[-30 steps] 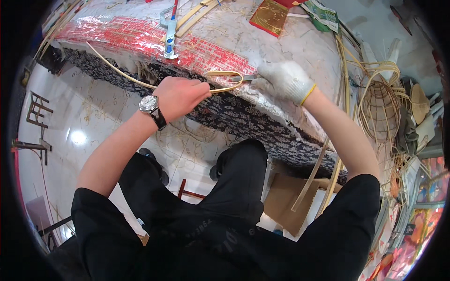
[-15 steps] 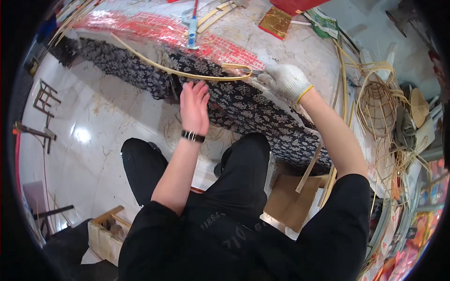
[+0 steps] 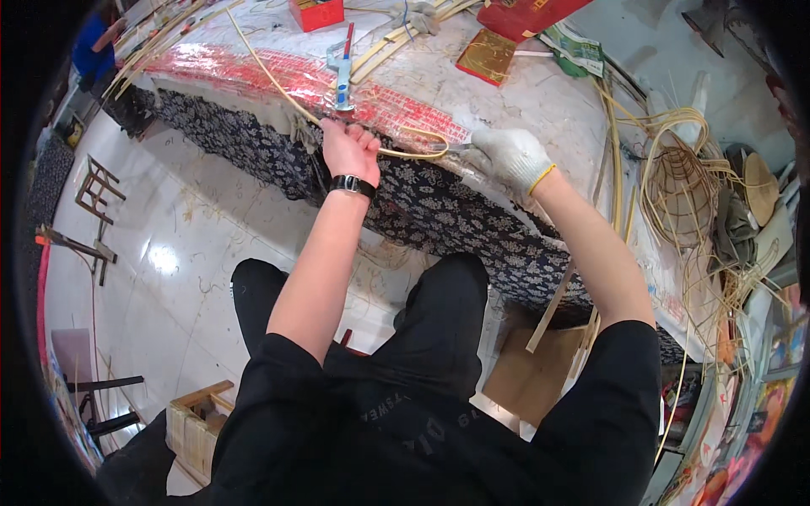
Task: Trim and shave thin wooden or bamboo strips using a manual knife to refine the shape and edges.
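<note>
My left hand (image 3: 348,152), bare with a dark wristband, is closed around a long pale bamboo strip (image 3: 274,78). The strip runs up and left over the table edge; its near end bends back on itself in a narrow hook. At that bend sits the grey metal tip of a slim tool (image 3: 458,148), whose exact kind I cannot make out. My right hand (image 3: 510,156), in a white knit glove with a yellow cuff, is closed on this tool; the glove hides its handle. Behind the strip lies a blue-and-silver tool with a red bar (image 3: 342,80).
The worktable (image 3: 540,110) has a dark floral cloth (image 3: 422,190) along its front. On it are a red box (image 3: 318,13), a gold packet (image 3: 487,57) and several strips. A woven frame (image 3: 679,194) stands right; a stool (image 3: 99,190) stands left. A person in blue (image 3: 91,46) is far left.
My left hand has gone from spread fingers below the strip to a closed grip on it. The strip's far part now slants more steeply upward. The head view has shifted slightly.
</note>
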The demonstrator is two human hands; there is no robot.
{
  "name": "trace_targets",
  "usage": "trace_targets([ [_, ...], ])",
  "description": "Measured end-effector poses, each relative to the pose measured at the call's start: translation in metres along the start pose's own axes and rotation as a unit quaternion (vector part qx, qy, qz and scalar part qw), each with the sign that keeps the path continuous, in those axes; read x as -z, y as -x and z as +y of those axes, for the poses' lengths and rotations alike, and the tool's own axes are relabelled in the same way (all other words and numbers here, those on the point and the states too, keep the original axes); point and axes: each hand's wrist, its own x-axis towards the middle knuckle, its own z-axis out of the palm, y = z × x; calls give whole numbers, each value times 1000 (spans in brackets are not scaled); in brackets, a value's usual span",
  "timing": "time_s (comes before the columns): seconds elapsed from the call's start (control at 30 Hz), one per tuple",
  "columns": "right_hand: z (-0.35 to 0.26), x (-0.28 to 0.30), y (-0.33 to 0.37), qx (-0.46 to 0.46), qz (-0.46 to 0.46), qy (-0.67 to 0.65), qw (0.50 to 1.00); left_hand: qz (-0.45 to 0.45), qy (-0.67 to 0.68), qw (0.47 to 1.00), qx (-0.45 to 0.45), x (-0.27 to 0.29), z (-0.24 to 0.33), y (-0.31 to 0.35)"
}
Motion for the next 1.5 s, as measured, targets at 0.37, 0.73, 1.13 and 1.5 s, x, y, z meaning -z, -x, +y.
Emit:
trace_targets([
  [0.37,19,-1,-18,67,-29,-17,997,45,-73,993,81,18,-6,-25],
  [0.73,17,4,-41,105,-43,7,993,55,-117,987,90,27,-1,-36],
  [1.13,25,-12,-17,21,6,-100,995,105,-189,976,9,16,-59,-49],
  [1.5,-1,1,-47,84,-10,-42,996,61,-217,970,93,24,13,-27],
])
